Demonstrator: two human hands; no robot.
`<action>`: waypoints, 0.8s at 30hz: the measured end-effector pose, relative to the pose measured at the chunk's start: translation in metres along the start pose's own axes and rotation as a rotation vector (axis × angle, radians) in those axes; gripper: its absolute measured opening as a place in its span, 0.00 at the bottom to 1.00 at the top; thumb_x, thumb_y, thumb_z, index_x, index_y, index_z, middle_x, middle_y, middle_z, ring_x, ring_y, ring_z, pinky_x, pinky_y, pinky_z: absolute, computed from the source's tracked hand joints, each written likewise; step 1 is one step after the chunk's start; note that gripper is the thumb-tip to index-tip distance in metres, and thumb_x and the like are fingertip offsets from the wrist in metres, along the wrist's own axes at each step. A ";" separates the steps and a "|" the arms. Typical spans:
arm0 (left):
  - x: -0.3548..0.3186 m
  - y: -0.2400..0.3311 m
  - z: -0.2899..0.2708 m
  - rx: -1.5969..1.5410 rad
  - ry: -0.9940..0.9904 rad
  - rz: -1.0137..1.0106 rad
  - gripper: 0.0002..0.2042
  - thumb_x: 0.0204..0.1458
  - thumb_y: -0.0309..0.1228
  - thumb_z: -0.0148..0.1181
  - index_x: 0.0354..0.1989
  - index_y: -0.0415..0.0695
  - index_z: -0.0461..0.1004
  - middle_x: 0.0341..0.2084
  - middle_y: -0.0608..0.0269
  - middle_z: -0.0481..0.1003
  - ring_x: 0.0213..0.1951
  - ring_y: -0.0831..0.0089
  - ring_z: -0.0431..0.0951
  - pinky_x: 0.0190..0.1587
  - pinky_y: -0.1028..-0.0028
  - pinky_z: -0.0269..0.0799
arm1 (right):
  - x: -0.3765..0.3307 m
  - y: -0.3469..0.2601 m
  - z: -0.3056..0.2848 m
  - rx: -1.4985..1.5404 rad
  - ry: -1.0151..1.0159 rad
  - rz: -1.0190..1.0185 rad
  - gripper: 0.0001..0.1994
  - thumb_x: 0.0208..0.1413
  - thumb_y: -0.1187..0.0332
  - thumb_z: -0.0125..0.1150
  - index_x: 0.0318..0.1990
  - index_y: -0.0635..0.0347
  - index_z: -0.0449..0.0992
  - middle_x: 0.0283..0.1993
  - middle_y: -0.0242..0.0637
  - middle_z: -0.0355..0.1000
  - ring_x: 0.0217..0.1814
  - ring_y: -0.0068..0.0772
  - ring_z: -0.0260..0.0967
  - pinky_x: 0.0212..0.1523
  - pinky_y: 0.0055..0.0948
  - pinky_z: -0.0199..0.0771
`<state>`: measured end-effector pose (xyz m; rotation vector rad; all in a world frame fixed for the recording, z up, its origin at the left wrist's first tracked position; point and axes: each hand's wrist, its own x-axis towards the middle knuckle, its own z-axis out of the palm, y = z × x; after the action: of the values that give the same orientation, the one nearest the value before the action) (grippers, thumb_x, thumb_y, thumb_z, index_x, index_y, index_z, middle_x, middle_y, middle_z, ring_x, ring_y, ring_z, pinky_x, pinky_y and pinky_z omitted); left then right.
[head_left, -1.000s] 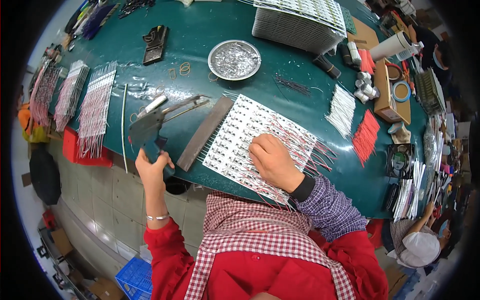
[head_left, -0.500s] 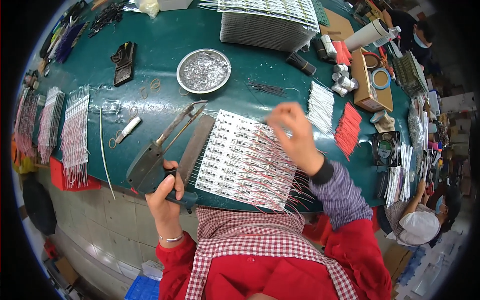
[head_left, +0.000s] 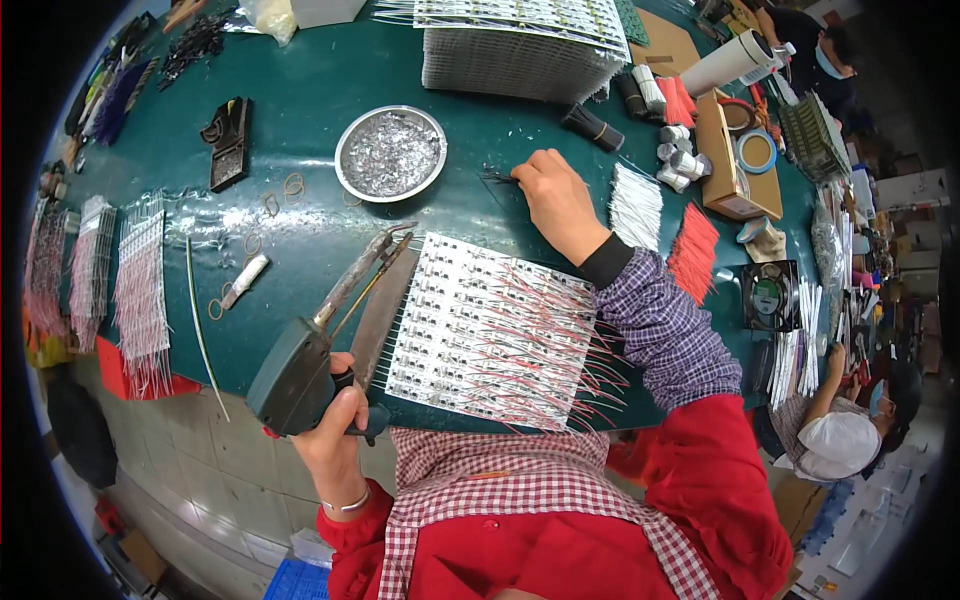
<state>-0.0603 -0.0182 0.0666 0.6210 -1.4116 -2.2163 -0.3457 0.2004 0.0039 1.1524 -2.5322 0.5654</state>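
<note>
My left hand grips a dark green soldering gun by its handle, its tip pointing away from me above the end of a dark metal bar. Right of the bar lies a white circuit board panel with rows of small parts; red and dark wires stand out over its right half. Beyond the panel, my right hand is closed, fingertips down on a small pile of black wires. How many wires are in the fingers is hidden. White wires and red wires lie in bundles to its right.
A metal bowl of silvery scraps stands beyond the gun. At the back is a tall stack of panels. A cardboard box with tape rolls and a small fan are at right. Wired panels hang over the left edge.
My right hand has moved away from above the panel, forward and left, down onto the black wires, and its fingers have closed. The gun in my left hand has shifted slightly toward me.
</note>
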 end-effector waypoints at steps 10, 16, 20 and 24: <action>0.010 -0.003 -0.003 -0.014 -0.039 -0.035 0.21 0.45 0.16 0.60 0.51 0.31 0.70 0.43 0.45 0.73 0.21 0.74 0.70 0.20 0.77 0.65 | 0.006 0.000 -0.006 -0.046 -0.027 0.003 0.10 0.46 0.83 0.54 0.37 0.64 0.70 0.36 0.43 0.65 0.41 0.45 0.64 0.41 0.39 0.70; 0.014 -0.008 -0.005 -0.040 -0.003 -0.037 0.20 0.45 0.17 0.60 0.50 0.32 0.70 0.43 0.45 0.73 0.21 0.74 0.71 0.19 0.77 0.64 | 0.009 0.005 -0.016 0.024 -0.069 0.026 0.09 0.48 0.82 0.54 0.37 0.63 0.71 0.35 0.42 0.66 0.41 0.45 0.66 0.41 0.39 0.70; 0.015 -0.007 -0.005 -0.063 0.005 -0.034 0.20 0.45 0.17 0.60 0.50 0.32 0.70 0.42 0.44 0.74 0.21 0.74 0.71 0.19 0.77 0.64 | 0.016 -0.001 -0.027 0.008 -0.051 -0.026 0.08 0.47 0.82 0.54 0.36 0.63 0.73 0.34 0.42 0.67 0.41 0.46 0.67 0.40 0.38 0.71; 0.015 -0.005 -0.007 -0.055 0.000 -0.045 0.20 0.45 0.17 0.61 0.50 0.32 0.70 0.42 0.44 0.74 0.21 0.74 0.71 0.19 0.78 0.64 | 0.031 -0.035 -0.058 -0.225 -0.169 -0.156 0.07 0.43 0.79 0.58 0.33 0.63 0.73 0.33 0.41 0.68 0.39 0.43 0.68 0.38 0.36 0.73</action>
<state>-0.0690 -0.0297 0.0575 0.6392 -1.3449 -2.2817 -0.3324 0.1870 0.0761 1.3455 -2.5319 0.1456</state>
